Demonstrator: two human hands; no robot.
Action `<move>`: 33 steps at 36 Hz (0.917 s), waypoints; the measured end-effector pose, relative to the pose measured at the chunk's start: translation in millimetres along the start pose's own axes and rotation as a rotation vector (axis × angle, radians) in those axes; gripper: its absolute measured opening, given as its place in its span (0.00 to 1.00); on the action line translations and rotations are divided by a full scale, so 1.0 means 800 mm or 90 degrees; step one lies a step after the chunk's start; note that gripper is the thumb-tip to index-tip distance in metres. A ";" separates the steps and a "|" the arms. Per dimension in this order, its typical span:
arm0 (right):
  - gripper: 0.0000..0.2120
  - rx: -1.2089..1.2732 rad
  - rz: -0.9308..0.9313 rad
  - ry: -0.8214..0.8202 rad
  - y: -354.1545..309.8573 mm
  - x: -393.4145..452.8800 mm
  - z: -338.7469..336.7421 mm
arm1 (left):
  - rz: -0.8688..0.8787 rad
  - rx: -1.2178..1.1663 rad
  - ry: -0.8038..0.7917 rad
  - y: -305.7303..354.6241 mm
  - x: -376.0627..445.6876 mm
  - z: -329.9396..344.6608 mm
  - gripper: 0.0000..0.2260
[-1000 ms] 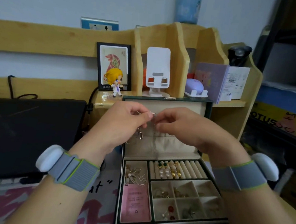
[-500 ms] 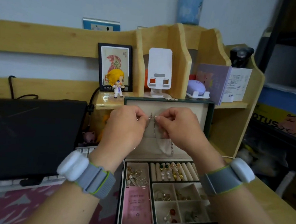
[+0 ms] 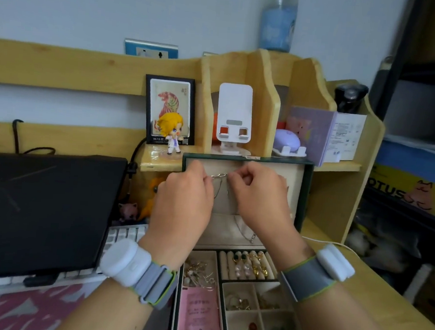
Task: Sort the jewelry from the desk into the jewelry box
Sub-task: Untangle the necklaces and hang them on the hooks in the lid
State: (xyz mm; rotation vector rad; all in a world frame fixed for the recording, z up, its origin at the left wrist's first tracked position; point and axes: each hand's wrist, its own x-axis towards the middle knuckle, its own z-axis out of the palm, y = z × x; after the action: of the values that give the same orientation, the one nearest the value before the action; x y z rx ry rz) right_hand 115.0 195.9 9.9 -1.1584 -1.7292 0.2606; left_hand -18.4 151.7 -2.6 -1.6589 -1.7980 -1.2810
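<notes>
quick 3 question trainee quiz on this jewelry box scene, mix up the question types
1. True or false: both hands pinch the silver chain in front of the open lid of the jewelry box.
2. Multiple choice: the pink card in the box lies in A) the left compartment, B) the ring rolls, C) the small right squares.
3. Fill in: the earrings with pearls sit pushed into the ring ____.

Key
1. True: the left hand and the right hand each hold an end of the chain.
2. A
3. rolls
</notes>
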 end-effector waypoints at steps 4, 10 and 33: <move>0.11 0.009 0.042 -0.001 -0.001 0.005 0.002 | -0.030 -0.014 -0.030 -0.001 0.001 -0.001 0.08; 0.12 0.017 0.099 -0.006 -0.005 0.007 0.001 | -0.070 -0.033 -0.066 0.000 0.002 -0.003 0.09; 0.07 -0.127 0.106 -0.193 -0.024 -0.001 -0.046 | -0.168 -0.221 -0.301 -0.004 0.025 -0.054 0.06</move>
State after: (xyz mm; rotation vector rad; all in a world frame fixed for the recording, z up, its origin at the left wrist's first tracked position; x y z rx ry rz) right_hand 133.9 173.7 38.8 -1.4711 -1.9577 0.3885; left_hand -38.9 128.9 33.5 -2.1083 -2.2270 -1.4707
